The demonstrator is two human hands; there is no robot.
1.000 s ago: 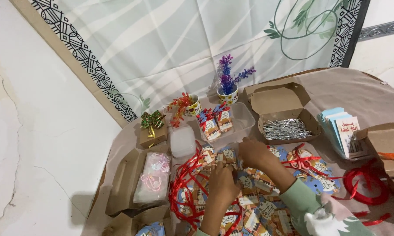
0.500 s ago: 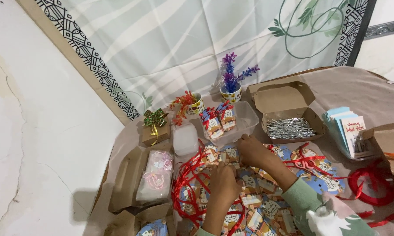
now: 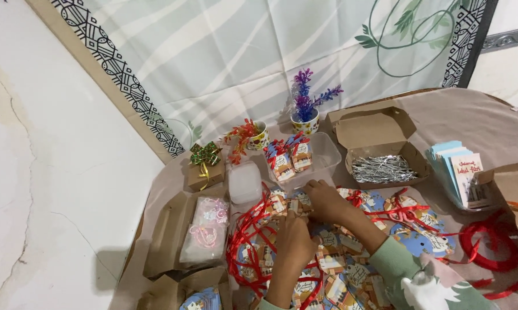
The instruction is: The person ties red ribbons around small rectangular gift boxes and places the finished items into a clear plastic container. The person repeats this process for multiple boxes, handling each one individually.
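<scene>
Far left: we see an open brown box [image 3: 172, 241] holding a clear bag of pink trinkets [image 3: 207, 229], with a small wrapped box topped by a green bow [image 3: 205, 166] behind it on the table [image 3: 471, 120].

Red ribbon: loose loops of red ribbon [image 3: 247, 247] lie tangled just left of our hands, running under and between the printed packets.

Left hand: our left hand [image 3: 293, 241] sits over the heap of small printed packets [image 3: 339, 270], fingers curled down; its grip looks closed on something small, but we cannot tell whether that is a packet or a ribbon end.

Right hand: our right hand [image 3: 325, 201] rests just beyond and to the right of the left, fingertips pinched together at the packet edge [image 3: 296, 205] that lies between the two hands.

Key relation: the piece being worked lies between the hands, nearer the left hand's fingertips, with the right hand reaching in from the far side; its long axis is hidden.

Behind the hands: a clear tub [image 3: 310, 158] holds finished packets standing upright with red bows.

Right: an open brown box of silver twist ties [image 3: 382, 168] stands well apart from the hands, then a stack of pale blue cards [image 3: 457, 166] and more red ribbon coiled at the table's right side.
</scene>
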